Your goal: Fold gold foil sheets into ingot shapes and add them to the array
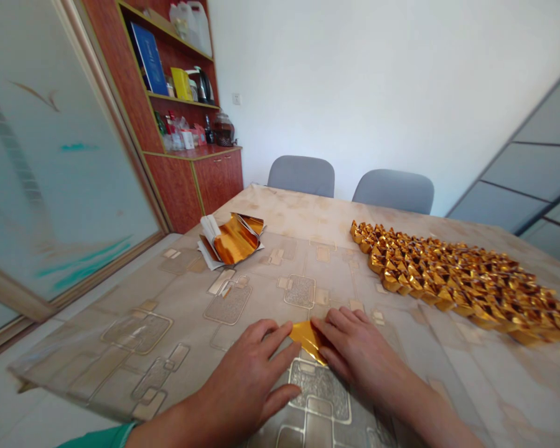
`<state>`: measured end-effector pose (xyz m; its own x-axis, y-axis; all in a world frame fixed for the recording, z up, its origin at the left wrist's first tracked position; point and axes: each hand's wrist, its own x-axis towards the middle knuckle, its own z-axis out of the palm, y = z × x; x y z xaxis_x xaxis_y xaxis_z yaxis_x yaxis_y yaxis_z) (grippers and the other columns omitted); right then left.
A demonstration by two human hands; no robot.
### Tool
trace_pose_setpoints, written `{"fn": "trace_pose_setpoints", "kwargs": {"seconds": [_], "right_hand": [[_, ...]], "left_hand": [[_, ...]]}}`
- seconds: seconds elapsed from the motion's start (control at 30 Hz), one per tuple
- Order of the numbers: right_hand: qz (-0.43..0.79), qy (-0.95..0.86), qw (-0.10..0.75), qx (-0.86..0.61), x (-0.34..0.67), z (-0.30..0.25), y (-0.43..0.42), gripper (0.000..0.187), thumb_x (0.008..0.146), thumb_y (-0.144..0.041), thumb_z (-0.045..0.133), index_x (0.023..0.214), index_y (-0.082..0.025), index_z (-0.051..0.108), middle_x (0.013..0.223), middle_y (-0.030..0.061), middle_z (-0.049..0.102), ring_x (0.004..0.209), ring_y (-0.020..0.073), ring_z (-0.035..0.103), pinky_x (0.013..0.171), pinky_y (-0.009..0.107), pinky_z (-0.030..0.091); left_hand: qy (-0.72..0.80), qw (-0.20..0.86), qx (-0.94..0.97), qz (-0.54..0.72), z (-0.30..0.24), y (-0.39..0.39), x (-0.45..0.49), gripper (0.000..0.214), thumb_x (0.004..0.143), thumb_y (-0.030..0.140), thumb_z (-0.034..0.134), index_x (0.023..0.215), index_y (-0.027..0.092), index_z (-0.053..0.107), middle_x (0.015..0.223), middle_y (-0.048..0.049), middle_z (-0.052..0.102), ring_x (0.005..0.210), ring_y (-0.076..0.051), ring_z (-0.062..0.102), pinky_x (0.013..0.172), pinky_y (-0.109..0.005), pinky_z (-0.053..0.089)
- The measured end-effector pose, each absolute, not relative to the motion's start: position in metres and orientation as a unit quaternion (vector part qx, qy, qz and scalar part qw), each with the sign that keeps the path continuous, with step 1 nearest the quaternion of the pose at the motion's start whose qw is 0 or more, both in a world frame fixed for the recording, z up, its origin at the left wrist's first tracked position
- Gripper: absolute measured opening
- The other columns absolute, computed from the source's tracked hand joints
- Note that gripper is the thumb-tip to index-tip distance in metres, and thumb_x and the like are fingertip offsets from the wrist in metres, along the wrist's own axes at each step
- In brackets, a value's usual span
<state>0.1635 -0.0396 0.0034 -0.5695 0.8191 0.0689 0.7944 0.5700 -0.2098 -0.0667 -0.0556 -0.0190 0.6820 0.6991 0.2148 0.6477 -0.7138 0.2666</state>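
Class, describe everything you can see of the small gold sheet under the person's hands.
The gold sheet is small, shiny and foil-like, orange-gold, with a crease and a pointed corner showing. It lies flat on the patterned table, near its front edge. The left hand presses its left side with flat fingers; the right hand covers its right side, hiding much of it.

Left hand (254,373), right hand (357,351) flat, apparently pressing.

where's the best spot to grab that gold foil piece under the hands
Probably its near pointed corner, pinched from the person's side. The gold foil piece lies flat on the table, with the left hand and right hand pressing its two ends, so only that middle strip and corner show free.
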Motion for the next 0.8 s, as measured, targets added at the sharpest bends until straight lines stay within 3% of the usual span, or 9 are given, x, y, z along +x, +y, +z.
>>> {"fn": "trace_pose_setpoints", "kwargs": {"seconds": [0.2, 0.33, 0.5, 0.67, 0.73, 0.8], "right_hand": [[0.126, -0.880, 0.092, -0.448, 0.167, 0.008, -0.040, 0.018, 0.093, -0.022, 0.052, 0.110, -0.021, 0.059, 0.096, 0.0047, 0.059, 0.089, 0.0209, 0.053, 0.083, 0.036, 0.040], [0.126, -0.883, 0.095, -0.443, 0.169, 0.008, -0.038, 0.017, 0.095, -0.018, 0.049, 0.108, -0.020, 0.060, 0.096, 0.0046, 0.060, 0.090, 0.0201, 0.053, 0.083, 0.035, 0.039], [0.132, -0.880, 0.108, -0.444, 0.170, 0.006, -0.035, 0.013, 0.094, -0.021, 0.052, 0.104, -0.021, 0.061, 0.092, 0.0033, 0.059, 0.087, 0.0194, 0.053, 0.081, 0.034, 0.038], [0.193, -0.878, 0.118, -0.421, 0.180, 0.013, -0.035, 0.023, 0.086, -0.027, 0.064, 0.109, -0.024, 0.060, 0.094, 0.0021, 0.057, 0.090, 0.0199, 0.053, 0.080, 0.032, 0.040], [0.210, -0.879, 0.113, -0.414, 0.184, 0.017, -0.036, 0.031, 0.076, -0.029, 0.074, 0.104, -0.024, 0.062, 0.096, 0.0021, 0.057, 0.090, 0.0205, 0.052, 0.077, 0.031, 0.041], [0.193, -0.884, 0.112, -0.411, 0.186, 0.020, -0.037, 0.026, 0.074, -0.023, 0.075, 0.098, -0.023, 0.064, 0.094, 0.0015, 0.059, 0.087, 0.0190, 0.053, 0.075, 0.030, 0.041]], "left_hand": [[0.380, 0.055, 0.907, 0.174, -0.012, -0.051, -0.066, 0.039, 0.085, 0.037, 0.063, 0.121, 0.021, 0.057, 0.121, -0.0081, 0.064, 0.104, -0.029, 0.051, 0.097, -0.054, 0.038], [0.368, 0.041, 0.913, 0.169, -0.008, -0.040, -0.051, 0.012, 0.089, 0.028, 0.059, 0.093, 0.019, 0.063, 0.089, -0.0054, 0.066, 0.090, -0.024, 0.055, 0.093, -0.048, 0.042], [0.271, 0.051, 0.941, 0.195, -0.015, -0.029, -0.038, 0.016, 0.095, 0.019, 0.046, 0.096, 0.018, 0.062, 0.095, -0.0058, 0.064, 0.090, -0.019, 0.057, 0.083, -0.033, 0.048], [0.260, 0.088, 0.939, 0.205, -0.013, -0.024, -0.040, 0.019, 0.095, 0.019, 0.045, 0.100, 0.018, 0.063, 0.096, -0.0060, 0.065, 0.090, -0.018, 0.057, 0.082, -0.033, 0.048], [0.259, 0.113, 0.935, 0.217, -0.011, -0.023, -0.042, 0.019, 0.094, 0.018, 0.045, 0.102, 0.019, 0.063, 0.099, -0.0060, 0.066, 0.091, -0.018, 0.058, 0.084, -0.034, 0.048], [0.260, 0.139, 0.929, 0.224, -0.011, -0.021, -0.045, 0.020, 0.093, 0.017, 0.046, 0.104, 0.019, 0.064, 0.102, -0.0057, 0.066, 0.093, -0.018, 0.058, 0.087, -0.034, 0.047]]}}
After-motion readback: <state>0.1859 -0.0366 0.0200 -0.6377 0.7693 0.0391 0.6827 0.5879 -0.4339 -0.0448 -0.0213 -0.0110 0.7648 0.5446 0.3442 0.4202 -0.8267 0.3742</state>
